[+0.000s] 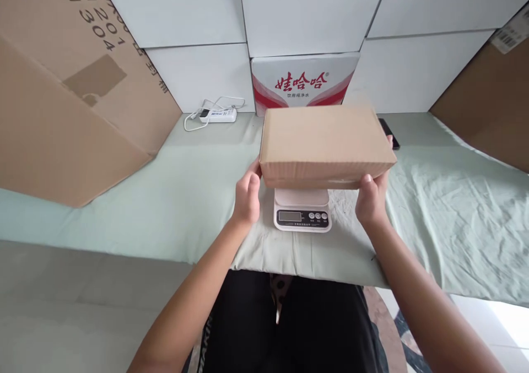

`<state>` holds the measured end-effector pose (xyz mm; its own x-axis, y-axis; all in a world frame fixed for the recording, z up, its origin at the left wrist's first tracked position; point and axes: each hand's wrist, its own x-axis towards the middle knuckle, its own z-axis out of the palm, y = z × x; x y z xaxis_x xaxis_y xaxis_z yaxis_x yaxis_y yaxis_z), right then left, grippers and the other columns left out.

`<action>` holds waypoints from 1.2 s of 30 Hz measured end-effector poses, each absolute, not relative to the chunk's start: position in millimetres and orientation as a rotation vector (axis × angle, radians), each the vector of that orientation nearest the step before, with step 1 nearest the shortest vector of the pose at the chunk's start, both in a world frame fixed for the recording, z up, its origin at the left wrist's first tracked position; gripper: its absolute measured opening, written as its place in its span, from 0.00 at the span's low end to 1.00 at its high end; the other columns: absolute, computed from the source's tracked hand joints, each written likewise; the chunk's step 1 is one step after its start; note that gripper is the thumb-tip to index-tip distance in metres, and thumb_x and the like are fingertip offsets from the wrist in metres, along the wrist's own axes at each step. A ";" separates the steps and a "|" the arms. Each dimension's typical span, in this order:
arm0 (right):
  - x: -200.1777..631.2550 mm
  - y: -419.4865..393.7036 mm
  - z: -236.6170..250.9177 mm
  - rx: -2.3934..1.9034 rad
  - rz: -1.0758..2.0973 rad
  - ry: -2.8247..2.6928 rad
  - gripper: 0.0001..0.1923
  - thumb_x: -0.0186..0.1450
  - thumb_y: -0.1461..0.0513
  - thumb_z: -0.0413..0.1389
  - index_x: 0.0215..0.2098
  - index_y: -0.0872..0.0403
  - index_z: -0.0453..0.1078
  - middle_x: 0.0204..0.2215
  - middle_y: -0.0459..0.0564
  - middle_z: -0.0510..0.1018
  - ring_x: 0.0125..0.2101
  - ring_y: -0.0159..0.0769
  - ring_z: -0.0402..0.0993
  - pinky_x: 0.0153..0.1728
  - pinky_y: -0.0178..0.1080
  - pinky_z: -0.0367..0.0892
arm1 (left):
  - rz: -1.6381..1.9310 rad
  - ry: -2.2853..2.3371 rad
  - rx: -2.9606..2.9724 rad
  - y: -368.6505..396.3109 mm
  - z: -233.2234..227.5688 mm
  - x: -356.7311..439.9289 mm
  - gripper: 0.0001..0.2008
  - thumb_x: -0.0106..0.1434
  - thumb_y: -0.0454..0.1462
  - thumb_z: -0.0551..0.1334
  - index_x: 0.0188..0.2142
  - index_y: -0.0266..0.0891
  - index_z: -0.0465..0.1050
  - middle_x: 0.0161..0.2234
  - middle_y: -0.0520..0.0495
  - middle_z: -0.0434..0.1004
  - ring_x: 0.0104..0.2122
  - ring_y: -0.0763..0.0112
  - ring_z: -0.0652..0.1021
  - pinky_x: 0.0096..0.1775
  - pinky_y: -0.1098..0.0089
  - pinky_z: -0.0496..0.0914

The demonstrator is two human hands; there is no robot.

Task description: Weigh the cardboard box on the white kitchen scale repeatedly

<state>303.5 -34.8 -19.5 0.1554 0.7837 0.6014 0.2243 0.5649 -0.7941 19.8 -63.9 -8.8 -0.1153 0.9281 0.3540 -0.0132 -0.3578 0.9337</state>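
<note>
A closed brown cardboard box [324, 136] is held between my two hands, over a white kitchen scale [303, 219]. My left hand [248, 194] grips its left end, with the thumb at the near corner and the fingers mostly hidden behind it. At the right end my right hand [373, 196] holds the box, thumb on the near lower edge, a fingertip showing at the far side. The box hides the rear of the scale's platform; whether they touch I cannot tell. The scale's display looks blank, with round buttons beside it.
A pale green cloth [198, 196] covers the table. Behind stand white boxes [198, 78] and a red-and-white printed carton [306, 81]. A white device with a cable [218, 115] lies back left, a dark phone [390, 134] back right. Large cardboard panels [82, 103] flank both sides.
</note>
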 end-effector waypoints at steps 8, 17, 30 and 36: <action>297.5 -44.5 -44.3 -0.946 0.528 -1.345 0.45 0.67 0.35 0.61 0.78 0.34 0.63 0.79 0.51 0.69 0.81 0.57 0.61 0.83 0.68 0.54 | 1.580 1.155 1.405 -83.2 -32.1 20.4 0.39 0.75 0.68 0.52 0.67 0.49 0.80 0.68 0.39 0.83 0.72 0.46 0.78 0.70 0.53 0.73; 293.6 -45.6 -49.0 -0.984 0.553 -1.314 0.49 0.65 0.34 0.63 0.79 0.35 0.60 0.80 0.53 0.67 0.79 0.58 0.65 0.81 0.67 0.60 | 1.621 1.170 1.376 -80.1 -32.9 22.4 0.39 0.75 0.69 0.51 0.64 0.47 0.82 0.66 0.37 0.85 0.72 0.46 0.77 0.70 0.54 0.73; 302.2 -38.1 -57.2 -0.904 0.467 -1.310 0.51 0.69 0.31 0.56 0.82 0.38 0.53 0.77 0.55 0.67 0.78 0.64 0.63 0.79 0.75 0.54 | 1.750 1.140 1.343 -76.4 -47.7 17.6 0.41 0.75 0.67 0.55 0.74 0.47 0.74 0.76 0.38 0.74 0.76 0.44 0.74 0.75 0.50 0.69; 307.8 -34.1 -63.5 -0.862 0.487 -1.268 0.44 0.71 0.31 0.50 0.79 0.35 0.60 0.71 0.53 0.75 0.74 0.64 0.70 0.74 0.76 0.61 | 1.716 1.166 1.274 -76.4 -46.3 21.1 0.40 0.74 0.69 0.54 0.67 0.46 0.80 0.69 0.37 0.82 0.72 0.44 0.78 0.72 0.50 0.72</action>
<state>307.8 -34.1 -63.5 0.2602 0.7407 0.6193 0.1360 0.6069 -0.7830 21.1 -76.4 -46.3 -0.2782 0.8990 0.3383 -0.0169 -0.3567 0.9341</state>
